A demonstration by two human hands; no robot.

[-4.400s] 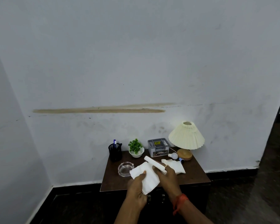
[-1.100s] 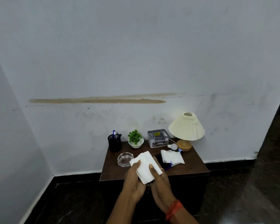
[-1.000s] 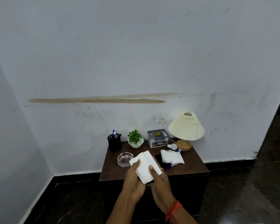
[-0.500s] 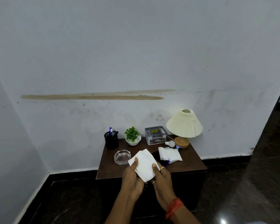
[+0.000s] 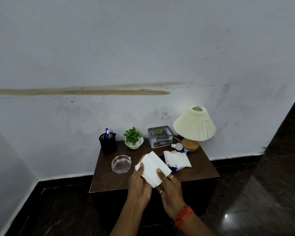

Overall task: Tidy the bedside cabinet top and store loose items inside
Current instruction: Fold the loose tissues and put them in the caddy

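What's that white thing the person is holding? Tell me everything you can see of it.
The white paper stack looks like thin, soft tissue folded into a rough rectangle, its layers slightly fanned. It is held tilted above the front of the brown cabinet top, not resting on it. The left hand grips its left edge, the right hand its lower right side, each with a thumb on the face.

A pen holder (image 5: 108, 143), a potted plant (image 5: 133, 141), a grey box (image 5: 160, 138) and a lamp (image 5: 194, 126) line the back of the cabinet top (image 5: 109, 181) against the wall. An ashtray (image 5: 121, 164) sits left of centre and a heap of tissues (image 5: 177, 160) right of centre, with a bulb (image 5: 178, 146) just behind the heap. Bare wood shows at the lower left and along the right edge. The left hand (image 5: 140, 183) and right hand (image 5: 170, 188), holding a folded tissue (image 5: 152, 167), cover the front middle.
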